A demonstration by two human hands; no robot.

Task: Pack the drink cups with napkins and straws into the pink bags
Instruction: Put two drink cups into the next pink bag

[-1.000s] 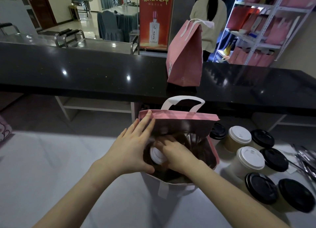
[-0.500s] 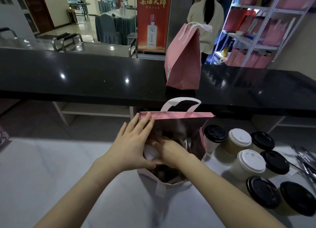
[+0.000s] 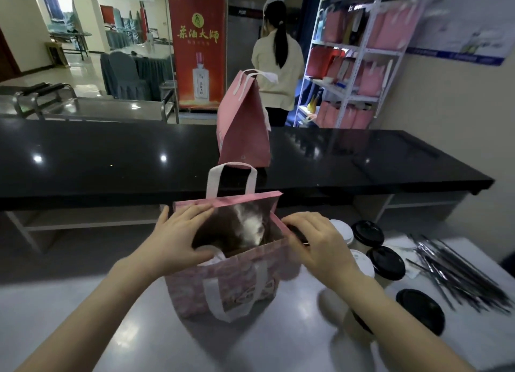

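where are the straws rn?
Head view: the straws lie in a loose pile on the grey table's far right, just right of the black-lidded cups.

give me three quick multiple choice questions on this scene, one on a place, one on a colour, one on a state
1. The closed bag stands on: a) the black counter b) the white table c) the floor
2. The lid of the cup inside the open bag is: a) black b) white c) red
3. The open bag's top is: a) folded shut b) taped c) spread wide

Answers: 1 a, it sits on the dark counter behind; 2 b, a white lid shows in the bag's near left corner; 3 c, its inside is in view.
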